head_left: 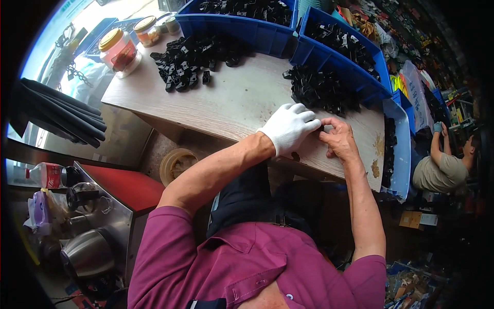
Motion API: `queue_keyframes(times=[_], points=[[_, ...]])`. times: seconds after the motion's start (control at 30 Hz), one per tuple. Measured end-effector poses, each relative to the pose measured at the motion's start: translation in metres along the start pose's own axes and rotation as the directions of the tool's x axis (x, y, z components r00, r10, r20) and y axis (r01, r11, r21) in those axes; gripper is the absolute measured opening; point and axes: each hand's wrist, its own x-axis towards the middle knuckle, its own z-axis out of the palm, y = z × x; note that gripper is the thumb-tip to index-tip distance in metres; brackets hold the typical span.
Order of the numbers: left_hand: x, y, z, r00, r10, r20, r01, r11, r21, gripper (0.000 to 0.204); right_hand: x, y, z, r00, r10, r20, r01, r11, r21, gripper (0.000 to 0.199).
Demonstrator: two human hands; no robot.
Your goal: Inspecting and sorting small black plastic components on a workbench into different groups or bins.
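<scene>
Down we look from the head, above and behind the fingers [339, 125], a fisheye facing out over the table [231, 98] beyond them, near enough that both forearms [221, 165] fill this side.

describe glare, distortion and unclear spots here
Head view: glare washes out the upper left, beyond the lidded jars; head view: the fisheye skews the kettle near the rim, corners go black; head view: the dark bit between left hand and right hand is too small to make out.
</scene>
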Motion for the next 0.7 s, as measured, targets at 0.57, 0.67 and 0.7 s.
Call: queue_keyframes(times=[0.57,0.67,0.7], points=[[-0.074,-0.125,-0.102,0.975,-0.195,-0.107,0.222,0.853,0.473,0.027,-0.004,0.013,-0.003,0.99,-0.012,-0.14,0.053,0.953,0.297,0.035],[-0.064,-0.103,-0.088,0.972,-0.224,-0.064,0.231,0.89,0.393,0.024,-0.009,0.018,-0.012,0.988,0.026,-0.152,0.038,0.914,0.403,0.036],[-0.061,-0.098,-0.083,0.976,-0.207,-0.067,0.217,0.907,0.361,0.026,-0.009,0.021,-0.017,0.985,0.037,-0.169,0.04,0.901,0.433,0.037]])
